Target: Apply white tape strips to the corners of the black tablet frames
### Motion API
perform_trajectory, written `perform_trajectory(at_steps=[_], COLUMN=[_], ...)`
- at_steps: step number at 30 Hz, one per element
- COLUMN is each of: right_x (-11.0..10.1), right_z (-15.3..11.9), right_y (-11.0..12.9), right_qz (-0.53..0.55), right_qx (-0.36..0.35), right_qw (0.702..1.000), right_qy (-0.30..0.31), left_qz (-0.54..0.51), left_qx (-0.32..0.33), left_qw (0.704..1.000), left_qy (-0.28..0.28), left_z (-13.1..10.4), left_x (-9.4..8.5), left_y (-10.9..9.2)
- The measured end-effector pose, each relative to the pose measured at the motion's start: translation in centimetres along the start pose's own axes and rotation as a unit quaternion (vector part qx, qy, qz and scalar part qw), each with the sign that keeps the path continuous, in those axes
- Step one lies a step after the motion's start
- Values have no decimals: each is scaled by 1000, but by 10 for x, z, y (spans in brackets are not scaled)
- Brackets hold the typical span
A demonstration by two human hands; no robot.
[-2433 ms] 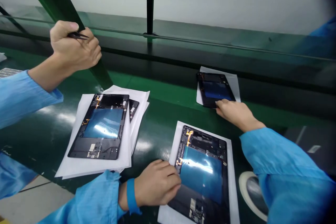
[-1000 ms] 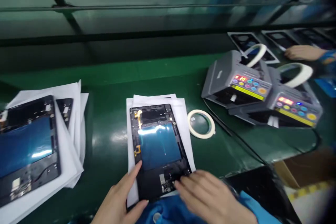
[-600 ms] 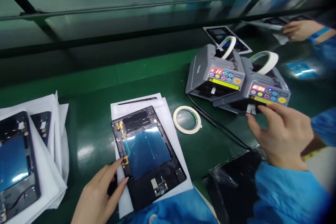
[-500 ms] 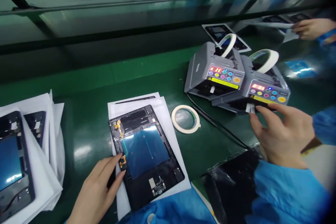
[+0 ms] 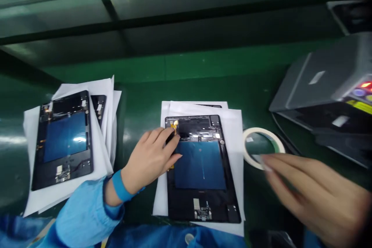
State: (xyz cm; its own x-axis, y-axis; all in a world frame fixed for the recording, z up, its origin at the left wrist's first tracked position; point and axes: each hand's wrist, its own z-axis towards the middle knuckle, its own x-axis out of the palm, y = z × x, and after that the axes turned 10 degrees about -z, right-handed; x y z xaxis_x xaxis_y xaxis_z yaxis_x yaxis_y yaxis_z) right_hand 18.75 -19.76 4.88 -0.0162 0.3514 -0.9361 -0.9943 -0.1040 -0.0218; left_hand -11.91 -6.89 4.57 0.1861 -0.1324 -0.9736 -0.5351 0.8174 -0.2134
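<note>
Since the dispenser reach, our right hand (image 5: 314,195) has swung back, blurred, perhaps pinching a tape strip (image 5: 257,158) near the tape roll (image 5: 263,151); our left hand (image 5: 152,159) lies open, fingers pressing the tablet (image 5: 202,170) on white paper (image 5: 235,131)

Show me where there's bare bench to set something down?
Bare green belt behind the middle tablet, and the strip between it and the left paper stack. Crowded right: tape roll, dispenser, right hand.
</note>
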Motion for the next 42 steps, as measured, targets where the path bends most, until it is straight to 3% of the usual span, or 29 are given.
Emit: perform_trajectory(at_steps=[2,4,6,9,13,22,37,42], right_x=[23,42,58,77,92,95,92,81], right_z=[38,77,107,129,128,123,127,133], right_y=[29,55,74,89,92,91,97,104], right_qz=[18,39,47,53,53,72,55,9], right_qx=[-97,-151,-160,-154,-157,-164,-188,-211], right_qw=[994,985,983,984,985,983,980,977], right_qy=[-41,-74,-80,-69,-56,-47,-40,-5], left_qz=[-3,-24,-49,-83,-106,-88,-93,-90], left_qx=[-18,-39,-55,-67,-69,-59,-64,-67], left_qw=[1000,999,997,994,992,994,991,992], left_qy=[8,7,1,-3,-8,-29,-66,-59], left_z=[4,5,3,1,0,-1,0,-2], left_x=[9,16,22,26,29,32,33,32], left_y=[4,8,11,13,13,12,10,9])
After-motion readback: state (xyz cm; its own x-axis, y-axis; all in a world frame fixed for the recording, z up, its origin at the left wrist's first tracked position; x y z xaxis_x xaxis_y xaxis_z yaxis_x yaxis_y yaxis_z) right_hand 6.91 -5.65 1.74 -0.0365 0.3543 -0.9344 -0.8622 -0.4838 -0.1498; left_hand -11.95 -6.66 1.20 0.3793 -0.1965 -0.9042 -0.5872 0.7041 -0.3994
